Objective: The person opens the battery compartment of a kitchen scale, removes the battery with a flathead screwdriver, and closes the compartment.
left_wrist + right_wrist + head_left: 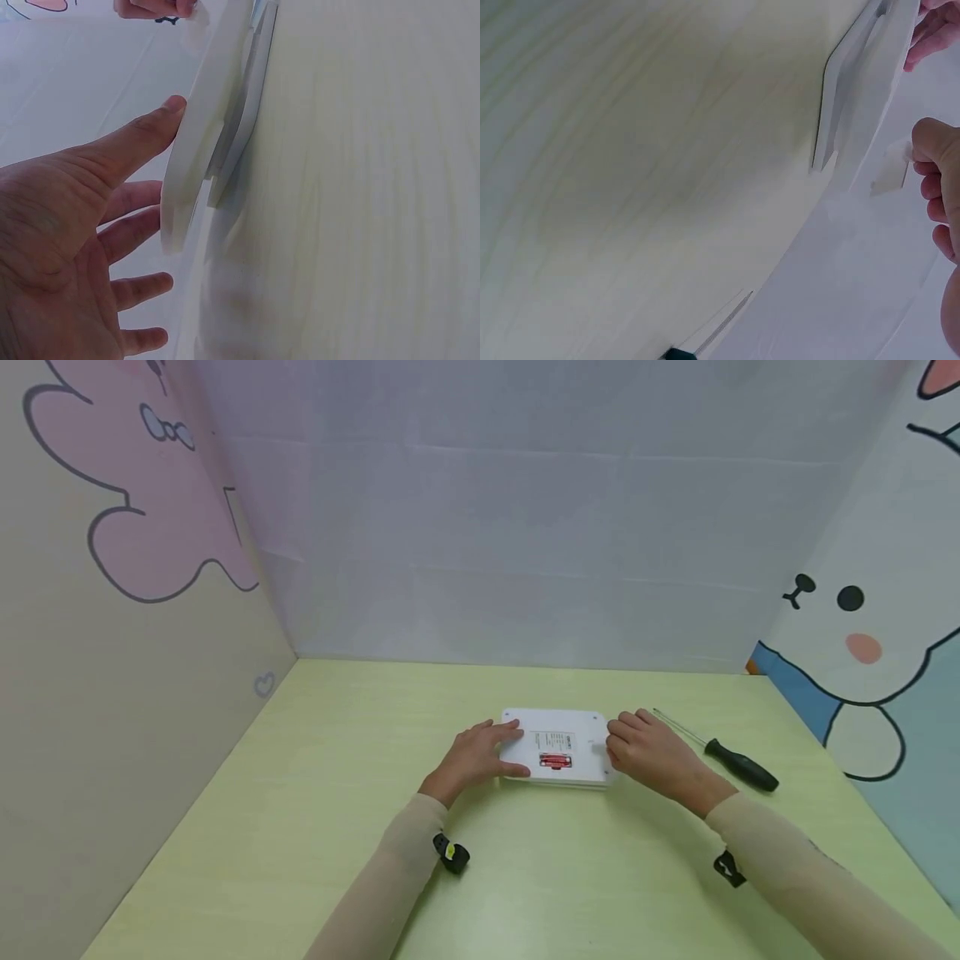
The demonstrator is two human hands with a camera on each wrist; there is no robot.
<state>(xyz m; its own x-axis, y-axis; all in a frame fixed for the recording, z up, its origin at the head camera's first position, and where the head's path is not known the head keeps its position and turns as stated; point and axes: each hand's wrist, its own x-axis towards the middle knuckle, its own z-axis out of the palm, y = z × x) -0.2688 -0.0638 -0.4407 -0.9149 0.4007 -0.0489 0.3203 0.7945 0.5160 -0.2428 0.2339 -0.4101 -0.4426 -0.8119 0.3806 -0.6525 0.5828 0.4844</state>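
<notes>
A white flat device, possibly a kitchen scale, lies underside up on the table, showing a printed label and red batteries in an uncovered compartment. At its left end my left hand rests with fingers spread; the thumb touches the edge. My right hand is above the device's right end, fingers curled. In the right wrist view, its thumb and finger pinch a small thin off-white piece, resembling a battery cover. That piece is hardly visible from the head.
A screwdriver with a black handle lies on the table to the right of the device, behind my right forearm. A pale wall stands at the back, with cartoon-printed walls on both sides.
</notes>
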